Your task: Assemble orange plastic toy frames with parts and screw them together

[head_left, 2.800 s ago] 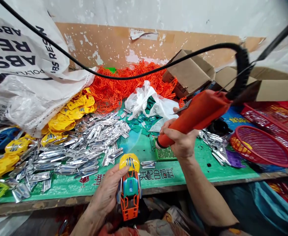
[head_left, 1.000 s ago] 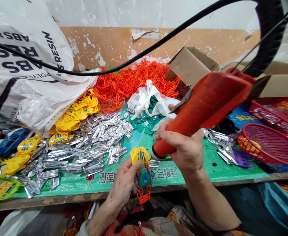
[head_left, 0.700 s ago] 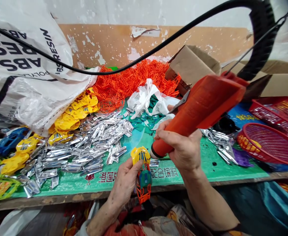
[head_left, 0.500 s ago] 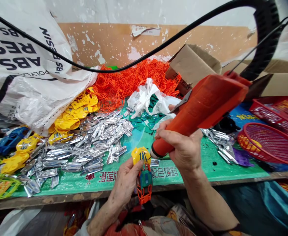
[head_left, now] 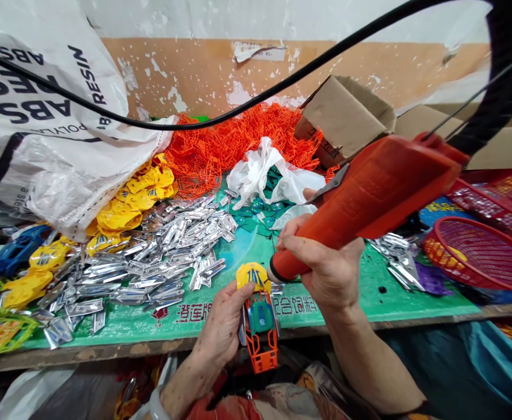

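Head view: my left hand grips the toy at its yellow end, thumb on top. The toy is up off the bench, just in front of the bench edge. My right hand is wrapped around the driver, its tip right at the yellow end; contact or small gap, can't tell.

Driver: fat red-orange plastic body, metal lever, black collar at the nose. Thin black cable loops overhead. Strips: shiny, silver, narrow, heaped loose. Orange frames: spindly lattice, tangled pile. Yellow shells: glossy, rounded. Green parts lie among crumpled white film. Brown carton, red mesh basket at right.

Toy: rounded yellow end with dark blue graphics, teal centre, open orange frame at the near end, silvery piece along the left side.

Text: sack prints "ABS" and "RESIN", large letters upside down. Green bench sheet: red 澄莲牌, dark 合饲料 further right. Teal centre's mark too small to read.
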The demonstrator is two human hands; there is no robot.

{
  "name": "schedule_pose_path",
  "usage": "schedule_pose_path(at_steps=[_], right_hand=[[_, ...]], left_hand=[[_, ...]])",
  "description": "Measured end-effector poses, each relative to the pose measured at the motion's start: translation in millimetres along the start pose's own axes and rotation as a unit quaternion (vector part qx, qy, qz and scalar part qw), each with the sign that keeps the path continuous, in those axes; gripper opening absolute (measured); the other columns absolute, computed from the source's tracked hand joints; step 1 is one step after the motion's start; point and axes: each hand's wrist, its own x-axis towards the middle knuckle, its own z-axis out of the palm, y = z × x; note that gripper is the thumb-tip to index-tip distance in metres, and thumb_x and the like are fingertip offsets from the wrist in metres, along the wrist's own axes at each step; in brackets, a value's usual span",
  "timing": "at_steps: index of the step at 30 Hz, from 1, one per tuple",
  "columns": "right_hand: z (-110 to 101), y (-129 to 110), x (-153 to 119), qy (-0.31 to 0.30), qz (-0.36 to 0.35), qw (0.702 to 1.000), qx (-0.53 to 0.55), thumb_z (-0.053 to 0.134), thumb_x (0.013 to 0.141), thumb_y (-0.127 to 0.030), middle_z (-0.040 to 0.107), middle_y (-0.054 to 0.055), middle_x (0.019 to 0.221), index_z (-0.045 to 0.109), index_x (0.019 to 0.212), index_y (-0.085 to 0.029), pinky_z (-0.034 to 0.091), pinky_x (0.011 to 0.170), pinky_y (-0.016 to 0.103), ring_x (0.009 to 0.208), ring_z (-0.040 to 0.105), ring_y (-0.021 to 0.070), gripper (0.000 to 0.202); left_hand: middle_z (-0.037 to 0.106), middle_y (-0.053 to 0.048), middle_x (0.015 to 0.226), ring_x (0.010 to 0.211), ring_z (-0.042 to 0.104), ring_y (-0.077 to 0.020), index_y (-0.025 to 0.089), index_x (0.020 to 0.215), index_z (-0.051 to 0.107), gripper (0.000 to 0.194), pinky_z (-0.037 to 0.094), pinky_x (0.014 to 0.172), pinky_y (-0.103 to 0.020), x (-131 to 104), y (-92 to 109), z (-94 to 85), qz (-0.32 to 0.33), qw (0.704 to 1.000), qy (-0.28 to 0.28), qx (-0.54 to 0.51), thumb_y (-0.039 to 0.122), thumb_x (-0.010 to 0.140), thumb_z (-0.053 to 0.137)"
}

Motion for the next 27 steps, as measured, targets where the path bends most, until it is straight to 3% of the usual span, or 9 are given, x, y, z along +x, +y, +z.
schedule_pose_path(at_steps=[18,27], right_hand=[[9,0,-7,0.024,0.025,0.999,0.01,0.071,0.058,-0.018,0.06,-0.003,0.061,0.06,0.064,-0.02,0.049,0.055,0.031,0.053,0.057,0.0137,0.013],[4,16,-16,-0.039,0.02,0.999,0.01,0.072,0.064,-0.018,0.06,-0.002,0.064,0.06,0.064,-0.02,0.051,0.058,0.031,0.057,0.056,0.0136,0.012]], left_hand=[[0.07,0.0,0.062,0.049,0.06,-0.0113,0.013,0.077,0.072,0.023,0.052,0.047,-0.021,4,-3,-2.9,-0.02,0.997,0.044,-0.058,0.025,0.063,0.085],[0.07,0.0,0.063,0.049,0.06,-0.01,0.013,0.074,0.071,0.024,0.05,0.046,-0.019,1,-1,-6.2,-0.017,0.998,0.046,-0.043,0.023,0.06,0.087]])
